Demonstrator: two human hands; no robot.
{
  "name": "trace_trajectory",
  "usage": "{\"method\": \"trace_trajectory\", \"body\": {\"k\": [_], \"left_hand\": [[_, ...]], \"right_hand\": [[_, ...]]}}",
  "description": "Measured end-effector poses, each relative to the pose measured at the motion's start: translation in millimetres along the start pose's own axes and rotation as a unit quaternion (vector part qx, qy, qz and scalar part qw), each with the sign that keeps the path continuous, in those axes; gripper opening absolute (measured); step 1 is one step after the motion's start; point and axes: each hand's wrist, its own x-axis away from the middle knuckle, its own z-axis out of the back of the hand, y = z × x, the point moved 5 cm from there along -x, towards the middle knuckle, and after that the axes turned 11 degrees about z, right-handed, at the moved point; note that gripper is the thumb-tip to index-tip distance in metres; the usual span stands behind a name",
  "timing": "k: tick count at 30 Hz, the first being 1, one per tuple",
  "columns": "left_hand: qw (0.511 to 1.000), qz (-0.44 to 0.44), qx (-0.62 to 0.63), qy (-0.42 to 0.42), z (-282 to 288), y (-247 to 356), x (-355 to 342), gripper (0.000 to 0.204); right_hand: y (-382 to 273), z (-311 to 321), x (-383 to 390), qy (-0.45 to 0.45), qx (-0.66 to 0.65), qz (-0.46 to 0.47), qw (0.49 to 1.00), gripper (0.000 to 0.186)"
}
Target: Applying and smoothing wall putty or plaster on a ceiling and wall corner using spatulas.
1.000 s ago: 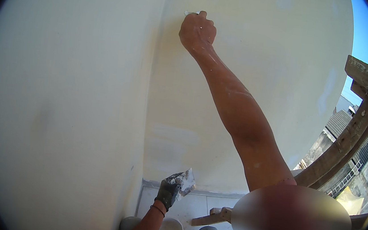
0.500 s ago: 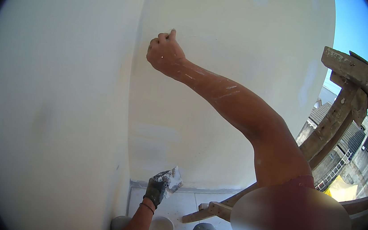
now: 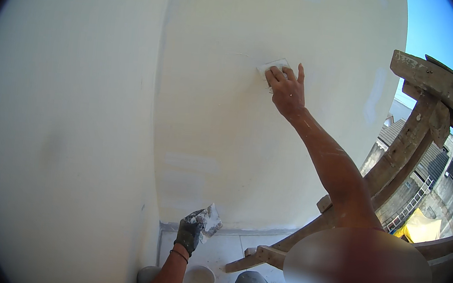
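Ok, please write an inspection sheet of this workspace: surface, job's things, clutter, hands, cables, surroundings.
Surface: pale wall, smooth, meeting a second wall at a corner.
Job's things: small flat pad pressed on the wall; smeared scraper; small tub on the tiled floor.
Clutter: wooden beams leaning at the right.
Hands: right hand bare, on the pad; left hand gloved, holding the scraper.
Cables: nothing seen.
Surroundings: outdoors, blue sky, roofs below.

1. The floor [image 3: 215, 251] is covered with pale tiles and meets the white wall.
2. A small white bucket [image 3: 199, 279] stands on it.
3. A wooden ladder [image 3: 258, 255] rests its foot there.
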Motion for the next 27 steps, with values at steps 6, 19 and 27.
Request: {"method": "trace_trajectory", "body": {"k": [6, 19, 27], "left_hand": [[0.999, 0.002, -0.054, 0.005, 2, -1, -2, 0.039], [0.992, -0.034, -0.119, 0.019, 8, -5, -7, 0.042], [0.997, 0.032, 0.068, 0.015, 9, -5, -4, 0.041]], "right_hand": [[-15, 3, -5, -0.132, -0.100, -0.086, 0.982, 0.035], [-149, -5, -98, -0.073, -0.097, -0.013, 0.993, 0.022], [-123, 20, -84, -0.010, -0.086, 0.027, 0.996, 0.015]]}}
